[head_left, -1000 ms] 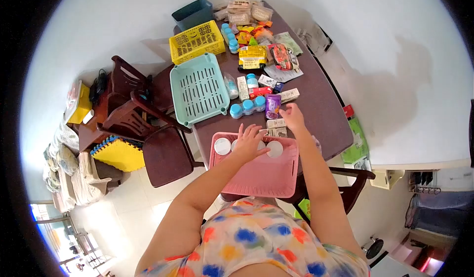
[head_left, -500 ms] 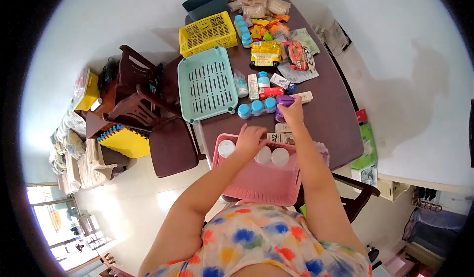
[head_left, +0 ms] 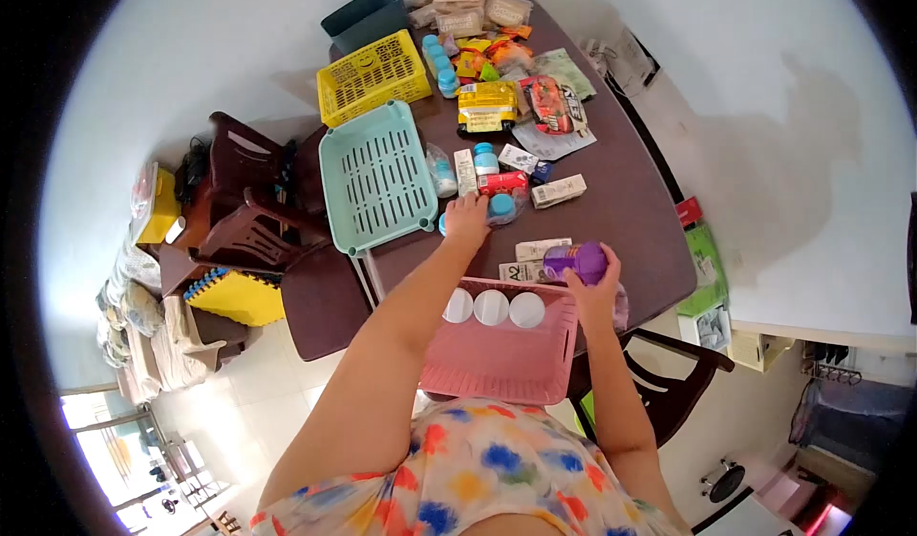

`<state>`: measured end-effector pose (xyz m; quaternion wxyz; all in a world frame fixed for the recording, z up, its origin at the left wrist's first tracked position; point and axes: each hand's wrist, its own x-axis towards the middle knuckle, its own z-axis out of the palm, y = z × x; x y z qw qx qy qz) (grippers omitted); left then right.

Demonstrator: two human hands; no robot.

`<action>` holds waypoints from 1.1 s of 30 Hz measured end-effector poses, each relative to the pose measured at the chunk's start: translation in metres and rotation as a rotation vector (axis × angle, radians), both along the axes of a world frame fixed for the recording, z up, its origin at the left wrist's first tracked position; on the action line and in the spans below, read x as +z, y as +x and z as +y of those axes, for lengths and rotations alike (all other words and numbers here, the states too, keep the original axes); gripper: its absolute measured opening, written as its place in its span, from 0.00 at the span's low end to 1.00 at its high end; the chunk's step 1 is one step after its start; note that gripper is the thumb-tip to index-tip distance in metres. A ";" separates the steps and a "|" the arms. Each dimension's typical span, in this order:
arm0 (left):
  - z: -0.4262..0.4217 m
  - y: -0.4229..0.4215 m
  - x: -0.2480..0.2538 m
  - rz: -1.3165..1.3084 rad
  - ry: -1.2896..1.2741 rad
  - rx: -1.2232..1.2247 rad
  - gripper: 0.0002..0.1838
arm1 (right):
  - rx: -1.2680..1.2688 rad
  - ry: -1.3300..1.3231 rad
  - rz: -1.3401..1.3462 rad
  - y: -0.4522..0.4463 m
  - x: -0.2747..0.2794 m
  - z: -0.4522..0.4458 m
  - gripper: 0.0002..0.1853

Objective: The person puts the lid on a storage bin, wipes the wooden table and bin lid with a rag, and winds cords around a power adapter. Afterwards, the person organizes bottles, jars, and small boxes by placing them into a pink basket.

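My right hand (head_left: 596,288) is wrapped round a purple container (head_left: 586,262), held above the back right corner of the pink basket (head_left: 497,362). My left hand (head_left: 466,219) reaches over the table onto a pack of blue-capped bottles (head_left: 501,207), covering part of it; its fingers look curled over the pack. White round lids (head_left: 491,308) stand in a row along the basket's back side. Two milk cartons (head_left: 522,271) lie just behind the basket. Beyond the left hand are a red box (head_left: 502,183) and an upright-looking white carton (head_left: 465,172).
A light green basket (head_left: 379,179), a yellow basket (head_left: 373,77) and a dark green bin (head_left: 364,19) line the table's left side. Snack packets (head_left: 488,108) and a white box (head_left: 559,191) lie on the table (head_left: 630,221). Chairs (head_left: 325,297) stand at left and lower right.
My right hand has taken hold of the purple container and brought it toward the pink basket. My left hand has moved from the basket forward to the blue-capped bottles.
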<state>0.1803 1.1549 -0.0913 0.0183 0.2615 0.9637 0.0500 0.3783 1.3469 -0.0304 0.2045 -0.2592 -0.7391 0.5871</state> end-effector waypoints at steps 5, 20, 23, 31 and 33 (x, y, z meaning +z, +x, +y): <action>-0.004 -0.001 0.009 -0.058 -0.103 -0.030 0.32 | -0.083 -0.030 -0.021 0.035 0.005 -0.001 0.39; -0.019 0.011 0.110 -0.101 0.227 -0.139 0.31 | -0.148 0.143 0.010 0.054 0.026 -0.020 0.39; -0.041 0.039 0.143 -0.155 0.323 -0.106 0.32 | -0.166 0.169 0.023 0.065 0.031 -0.028 0.39; -0.122 0.145 0.163 -0.356 0.504 0.007 0.36 | -0.081 0.199 -0.006 0.112 0.034 -0.051 0.42; -0.140 0.164 0.157 -0.354 0.533 -0.050 0.37 | -0.032 0.287 -0.031 0.123 0.033 -0.059 0.41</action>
